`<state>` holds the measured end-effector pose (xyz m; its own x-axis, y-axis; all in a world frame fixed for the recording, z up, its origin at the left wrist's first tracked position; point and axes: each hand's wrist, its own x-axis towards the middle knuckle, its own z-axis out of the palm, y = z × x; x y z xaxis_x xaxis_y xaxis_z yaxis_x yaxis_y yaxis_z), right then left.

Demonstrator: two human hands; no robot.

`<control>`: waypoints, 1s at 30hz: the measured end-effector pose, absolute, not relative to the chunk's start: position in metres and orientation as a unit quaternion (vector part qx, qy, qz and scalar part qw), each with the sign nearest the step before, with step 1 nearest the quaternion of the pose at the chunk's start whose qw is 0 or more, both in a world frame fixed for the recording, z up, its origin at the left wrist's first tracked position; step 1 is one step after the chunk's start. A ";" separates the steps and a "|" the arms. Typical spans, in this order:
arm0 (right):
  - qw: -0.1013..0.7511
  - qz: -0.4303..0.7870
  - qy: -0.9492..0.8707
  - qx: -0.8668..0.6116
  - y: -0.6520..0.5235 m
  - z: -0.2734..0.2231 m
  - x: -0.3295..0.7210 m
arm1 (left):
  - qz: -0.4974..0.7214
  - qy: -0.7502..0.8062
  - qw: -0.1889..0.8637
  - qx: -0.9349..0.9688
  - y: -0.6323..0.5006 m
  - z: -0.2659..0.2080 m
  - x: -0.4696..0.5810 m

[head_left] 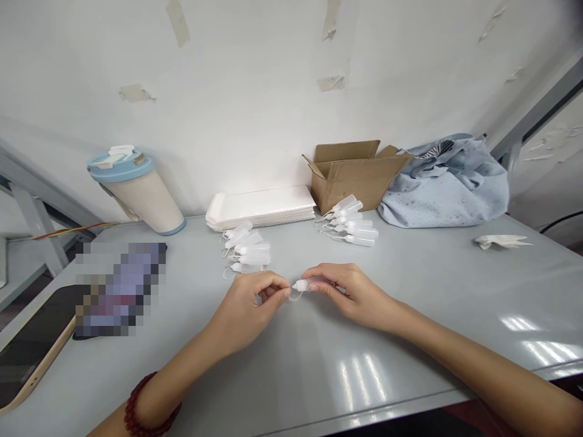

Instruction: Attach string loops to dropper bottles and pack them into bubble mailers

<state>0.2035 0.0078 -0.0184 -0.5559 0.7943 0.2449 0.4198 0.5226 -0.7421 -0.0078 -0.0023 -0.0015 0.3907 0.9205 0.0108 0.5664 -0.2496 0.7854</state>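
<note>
Over the middle of the table, a small translucent squeeze dropper bottle lies sideways in my right hand, its white pointed nozzle facing left. The thumb and fingers of that hand close round the bottle body and hide most of it. My left hand pinches the bottle's tethered cap at the nozzle tip. The cap is mostly hidden by the fingertips, and its thin white strap loops below. Just behind my left hand lies a group of similar bottles. Another group of bottles lies behind my right hand.
A stack of white envelopes and an open cardboard box stand against the wall. A blue cloth bag and crumpled tissue are at right. At left are a tumbler, a phone and a pixelated item.
</note>
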 end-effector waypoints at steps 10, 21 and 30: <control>0.297 0.289 -0.839 -0.354 0.005 -0.019 0.201 | 0.237 0.488 0.361 0.759 -0.003 -0.003 -0.007; 0.300 0.279 -0.840 -0.355 0.006 -0.017 0.203 | 0.224 0.498 0.345 0.764 -0.001 -0.002 -0.007; 0.306 0.274 -0.846 -0.341 0.010 -0.013 0.207 | 0.241 0.487 0.331 0.772 -0.001 0.002 -0.007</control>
